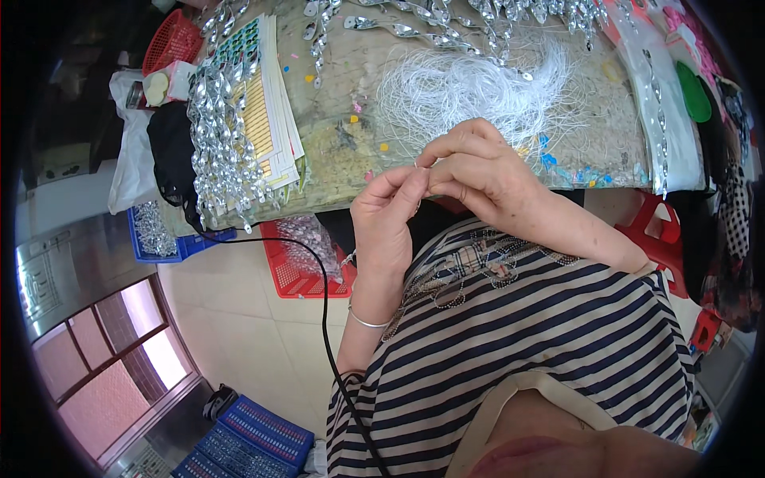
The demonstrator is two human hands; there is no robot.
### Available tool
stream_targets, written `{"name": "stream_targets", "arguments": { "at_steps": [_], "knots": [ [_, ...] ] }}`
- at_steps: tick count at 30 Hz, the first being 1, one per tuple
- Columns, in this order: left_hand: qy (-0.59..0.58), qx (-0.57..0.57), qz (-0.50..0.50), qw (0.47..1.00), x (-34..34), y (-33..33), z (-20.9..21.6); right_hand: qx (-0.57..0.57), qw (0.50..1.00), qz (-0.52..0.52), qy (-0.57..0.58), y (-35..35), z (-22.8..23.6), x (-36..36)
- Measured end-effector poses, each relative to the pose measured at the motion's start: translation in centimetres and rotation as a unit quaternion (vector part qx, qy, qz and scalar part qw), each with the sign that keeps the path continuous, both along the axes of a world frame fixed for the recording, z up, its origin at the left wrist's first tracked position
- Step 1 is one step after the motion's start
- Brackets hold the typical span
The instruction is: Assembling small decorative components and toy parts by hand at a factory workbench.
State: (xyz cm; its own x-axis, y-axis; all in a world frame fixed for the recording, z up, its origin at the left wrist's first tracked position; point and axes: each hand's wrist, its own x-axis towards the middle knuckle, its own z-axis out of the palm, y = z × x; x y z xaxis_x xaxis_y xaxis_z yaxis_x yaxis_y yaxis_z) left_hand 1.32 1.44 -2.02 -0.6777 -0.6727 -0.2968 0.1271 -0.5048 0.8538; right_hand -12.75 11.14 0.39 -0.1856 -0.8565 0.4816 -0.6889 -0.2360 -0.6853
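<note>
Just in front of my body, at the table's near edge, my two hands meet fingertip to fingertip. My left hand (384, 215) is closed in a pinch, thumb against forefinger. My right hand (488, 169) pinches at the same spot from the right, fingers bent. What lies between the fingertips is too small to make out. Right beyond them a loose tangle of shiny white thread (470, 92) spreads over the worn table (335, 159). Twisted silver spiral strips (414, 32) lie along the far side. More silver spirals (227, 143) hang in a bunch over the left edge.
Sheets of paper (283, 119) lie under the left bunch. A red basket (172, 44) stands far left. Below the table are a red crate (291, 285) and a blue crate (187, 248). A black cable (325, 311) runs past my left arm. A red stool (665, 239) is at right.
</note>
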Motion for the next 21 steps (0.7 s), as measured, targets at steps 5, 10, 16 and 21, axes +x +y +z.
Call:
{"name": "stream_targets", "arguments": {
  "at_steps": [5, 10, 16, 21],
  "knots": [
    [0.006, -0.094, -0.008, 0.996, 0.1, 0.2, 0.4, 0.026, 0.996, -0.040, -0.081, 0.3, -0.4, -0.3],
    [-0.015, -0.214, -0.024, 0.976, 0.0, 0.4, 0.8, 0.138, 0.941, 0.007, -0.308, 0.2, -0.8, -0.7],
    [-0.012, -0.196, -0.064, 0.978, -0.2, 0.6, 0.8, 0.122, 0.932, 0.028, -0.340, -0.1, -0.5, -0.6],
    [0.006, -0.040, -0.060, 0.997, -0.3, 0.4, 1.0, 0.096, 0.934, 0.027, -0.344, -0.4, -0.6, -0.8]
  ]
}}
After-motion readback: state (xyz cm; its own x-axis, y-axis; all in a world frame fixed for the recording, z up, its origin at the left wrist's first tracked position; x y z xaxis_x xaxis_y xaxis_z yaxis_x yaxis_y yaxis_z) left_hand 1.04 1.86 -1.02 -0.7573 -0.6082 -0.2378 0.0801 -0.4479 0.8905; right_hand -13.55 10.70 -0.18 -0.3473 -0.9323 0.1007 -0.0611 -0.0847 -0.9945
